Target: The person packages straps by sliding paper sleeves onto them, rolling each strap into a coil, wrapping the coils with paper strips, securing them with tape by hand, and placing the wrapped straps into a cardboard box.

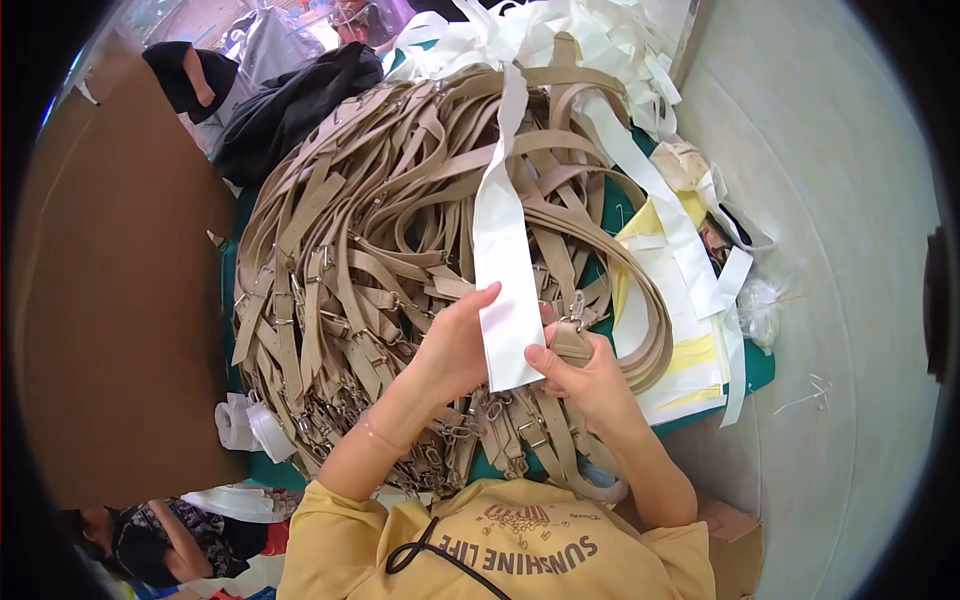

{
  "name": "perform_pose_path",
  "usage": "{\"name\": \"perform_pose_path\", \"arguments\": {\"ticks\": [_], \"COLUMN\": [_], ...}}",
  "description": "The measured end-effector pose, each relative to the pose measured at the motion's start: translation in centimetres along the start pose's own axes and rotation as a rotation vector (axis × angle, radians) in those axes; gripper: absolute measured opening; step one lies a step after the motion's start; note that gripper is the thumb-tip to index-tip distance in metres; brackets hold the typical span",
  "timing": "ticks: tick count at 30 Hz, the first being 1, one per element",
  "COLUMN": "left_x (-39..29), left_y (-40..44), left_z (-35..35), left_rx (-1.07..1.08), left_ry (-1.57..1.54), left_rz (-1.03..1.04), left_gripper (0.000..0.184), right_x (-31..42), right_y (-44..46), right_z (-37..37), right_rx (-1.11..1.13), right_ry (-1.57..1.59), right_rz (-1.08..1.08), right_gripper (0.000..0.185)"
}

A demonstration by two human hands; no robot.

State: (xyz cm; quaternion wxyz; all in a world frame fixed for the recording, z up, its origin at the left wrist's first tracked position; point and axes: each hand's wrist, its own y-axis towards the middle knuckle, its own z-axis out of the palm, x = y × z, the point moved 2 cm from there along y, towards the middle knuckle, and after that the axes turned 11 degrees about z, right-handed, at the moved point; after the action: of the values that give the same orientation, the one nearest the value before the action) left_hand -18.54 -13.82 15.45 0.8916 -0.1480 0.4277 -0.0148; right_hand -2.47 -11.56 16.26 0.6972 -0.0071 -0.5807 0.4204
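A long white paper-like strip runs up from my hands over a heap of beige straps with metal buckles and clips. My left hand is closed on the strip's left edge, thumb on top and fingers partly hidden behind. On the other side, my right hand pinches the strip's lower right corner under the thumb. It also grips the end of a beige strap, where a metal snap clip shows. Several strap loops curve to the right of this hand.
More white strips are piled at the back. White and yellow sheets and a clear plastic bag lie right. White rolls sit left beside a brown board. Other people show at the left, near a black cloth.
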Motion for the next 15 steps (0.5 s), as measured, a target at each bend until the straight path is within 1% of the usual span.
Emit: {"name": "perform_pose_path", "arguments": {"ticks": [1,2,3,4,5,6,7,8,10,11,12,13,15], "left_x": [0.6,0.9,0.5,0.1,-0.1,0.0,0.0,-0.1,0.4,0.9,1.3,1.4,2.3], "left_y": [0.6,1.1,1.5,1.5,1.8,1.9,1.9,1.6,1.3,1.4,1.5,1.3,1.2], "left_z": [0.7,1.6,2.5,3.5,4.2,4.2,4.5,5.1,5.9,6.0,6.2,6.7,7.0], "left_rx": [0.081,0.163,0.224,0.165,0.111,0.155,0.201,0.241,0.211,0.215,0.215,0.171,0.142], "left_ry": [-0.234,-0.467,-0.478,-0.541,-0.605,-0.770,-0.775,-0.783,-0.786,-0.885,-0.983,-0.989,-1.013], "left_rz": [-0.104,-0.206,-0.153,-0.093,-0.030,-0.056,-0.039,-0.023,-0.060,-0.143,-0.230,-0.258,-0.274], "left_gripper": [0.046,0.049,0.046,0.045,0.045,0.043,0.044,0.046,0.045,0.044,0.043,0.047,0.048], "right_x": [-0.1,-0.3,-0.6,-0.8,-0.9,-1.1,-1.4,-1.5,-1.3,-0.9,-0.9,-1.0,-1.3], "right_y": [-0.2,-0.5,-0.8,-1.3,-2.4,-3.6,-4.8,-5.9,-7.3,-8.2,-8.8,-9.4,-9.4], "right_z": [-0.3,-0.5,-0.7,-1.0,-1.1,-1.3,-1.5,-1.9,-1.7,-2.5,-2.6,-2.6,-2.9], "right_rx": [0.070,0.063,0.029,-0.006,-0.026,-0.077,-0.127,-0.130,-0.194,-0.173,-0.177,-0.195,-0.210], "right_ry": [-0.056,-0.051,-0.105,-0.160,-0.112,-0.036,0.042,0.021,-0.044,-0.192,-0.186,-0.241,-0.293], "right_rz": [0.045,0.048,0.006,-0.039,-0.109,-0.181,-0.252,-0.302,-0.419,-0.385,-0.377,-0.361,-0.337], "right_gripper": [0.023,0.023,0.025,0.028,0.030,0.030,0.031,0.034,0.043,0.051,0.051,0.051,0.052]}}
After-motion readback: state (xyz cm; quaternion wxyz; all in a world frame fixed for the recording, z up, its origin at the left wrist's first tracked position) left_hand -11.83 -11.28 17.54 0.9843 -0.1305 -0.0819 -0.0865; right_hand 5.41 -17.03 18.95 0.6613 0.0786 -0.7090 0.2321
